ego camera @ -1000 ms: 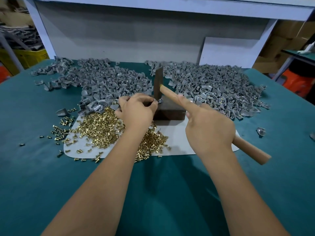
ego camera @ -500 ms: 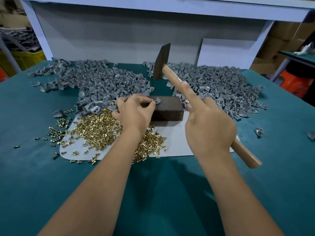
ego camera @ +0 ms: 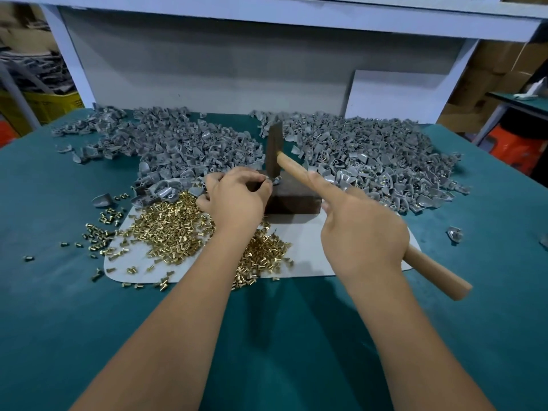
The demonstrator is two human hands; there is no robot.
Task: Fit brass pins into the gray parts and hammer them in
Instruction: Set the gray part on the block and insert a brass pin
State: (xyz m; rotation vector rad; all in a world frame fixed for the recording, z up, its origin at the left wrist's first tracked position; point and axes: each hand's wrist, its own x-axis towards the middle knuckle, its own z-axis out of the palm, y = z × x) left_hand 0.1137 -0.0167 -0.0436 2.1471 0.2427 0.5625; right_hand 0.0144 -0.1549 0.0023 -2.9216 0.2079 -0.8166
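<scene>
Our hammer (ego camera: 274,152) has dropped from its raised position onto the gray part (ego camera: 274,180) that our left hand (ego camera: 237,197) pinches on the block (ego camera: 292,200); our right hand (ego camera: 364,232) grips the handle, so this pin is likely seated.

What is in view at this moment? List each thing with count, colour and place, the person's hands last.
table: one, teal top, fills the foreground
white mat: one, near centre of the table
brass pins: too many to count, gold, heaped on the mat's left part, some spilled onto the table
left pile of gray parts: too many to count, behind the pins
right pile of gray parts: too many to count, far right of centre
block: one, dark brown, on the mat's far edge
gray part: one, on the block, under the hammer head
hammer: one, dark head, wooden handle
left hand: pinches the gray part
right hand: grips the hammer handle, forefinger along it
</scene>
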